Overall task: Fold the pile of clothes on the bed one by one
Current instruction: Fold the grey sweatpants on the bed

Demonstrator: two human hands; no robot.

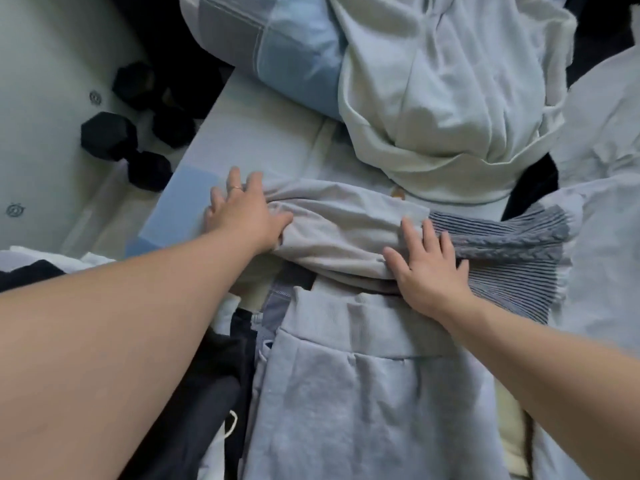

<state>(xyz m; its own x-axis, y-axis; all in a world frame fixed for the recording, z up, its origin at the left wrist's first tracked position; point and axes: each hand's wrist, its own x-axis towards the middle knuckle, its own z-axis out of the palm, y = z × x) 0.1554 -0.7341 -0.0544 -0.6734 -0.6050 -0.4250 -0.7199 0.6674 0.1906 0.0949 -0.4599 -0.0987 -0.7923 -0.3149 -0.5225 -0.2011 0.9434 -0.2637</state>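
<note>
From the head view, we have both arms stretched out over the bed (256, 133), working on a pale grey garment (346, 223) that lies bunched in a band across the middle of the mattress. Our left hand (242, 216) rests on its left end with the fingers spread and fairly straight, the fingertips reaching onto bare sheet and the thumb lying on the gathered cloth. Our right hand (429, 268) presses flat on the garment's right end, fingers straight and fanned, pinching nothing. Just beyond that hand the cloth meets a grey ribbed knit (509, 244). Nearer to us lies a light blue-grey piece with a broad waistband (346, 393), its top edge touching the band, with dark clothes (207, 393) beside it on the left. Behind the band a white heap (433, 98) crowds the far side, leaning against a blue checked pillow (270, 46). The only bare sheet is the strip left of that heap, between the pillow and our left hand. The bed's left edge runs diagonally close by that hand; past it, down on the floor, lie black dumbbells (107, 136).
</note>
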